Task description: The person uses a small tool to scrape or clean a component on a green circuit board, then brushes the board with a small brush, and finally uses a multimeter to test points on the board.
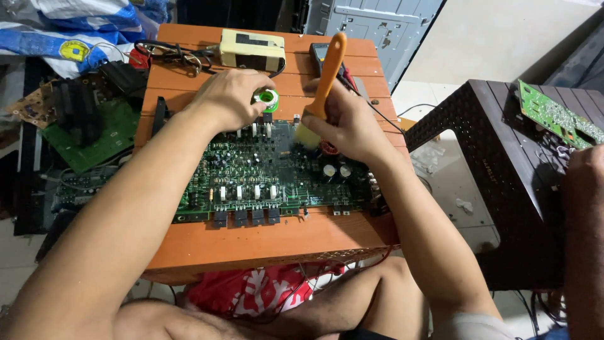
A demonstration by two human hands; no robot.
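Brushing a large circuit board on a small wooden bench

The right hand (349, 123) is clenched around an orange-handled brush (322, 88), bristles down on the green circuit board (264, 173) lying flat on the bench (251, 242). The left hand (229, 97) presses the board's far edge, fingers curled beside a green solder reel (268, 97). Risk: hard strokes could bend upright capacitors (335, 170), or the board could slide if the steadying hand slips.
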